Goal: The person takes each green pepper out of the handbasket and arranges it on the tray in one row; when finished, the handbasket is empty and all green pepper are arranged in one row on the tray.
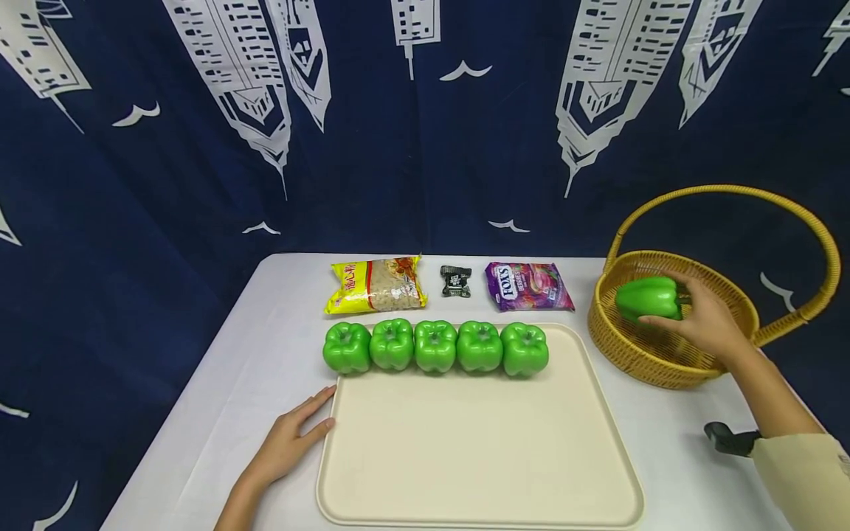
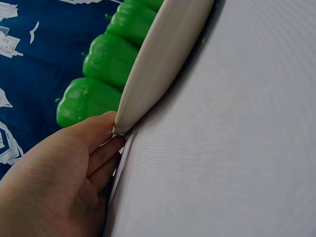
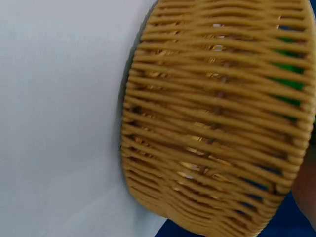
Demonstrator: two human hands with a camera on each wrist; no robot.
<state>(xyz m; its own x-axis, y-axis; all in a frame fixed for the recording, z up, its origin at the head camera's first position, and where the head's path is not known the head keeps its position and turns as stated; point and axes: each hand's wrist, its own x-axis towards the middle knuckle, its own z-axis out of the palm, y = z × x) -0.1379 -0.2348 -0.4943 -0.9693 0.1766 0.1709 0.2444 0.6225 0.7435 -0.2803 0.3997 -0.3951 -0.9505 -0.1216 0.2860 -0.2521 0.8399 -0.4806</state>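
Note:
My right hand [image 1: 707, 317] grips a green bell pepper [image 1: 649, 298] by its stem end, inside the rim of a woven basket [image 1: 654, 372] at the right. In the right wrist view the basket's side [image 3: 212, 123] hides most of the hand, and a bit of green shows through the weave. My left hand [image 1: 287, 442] touches the left edge of a cream tray [image 1: 478, 457]; in the left wrist view its thumb lies on the rim with the fingers below. Several green bell peppers [image 1: 434, 346] stand side by side in a row along the tray's far edge.
Behind the tray lie a yellow food packet [image 1: 375, 285], a small black wrapped packet [image 1: 456, 281] and a purple Fox's candy bag [image 1: 529, 286]. The basket's tall handle [image 1: 730, 189] arches over it. A dark blue patterned cloth [image 1: 425, 147] hangs behind the white table [image 1: 219, 398].

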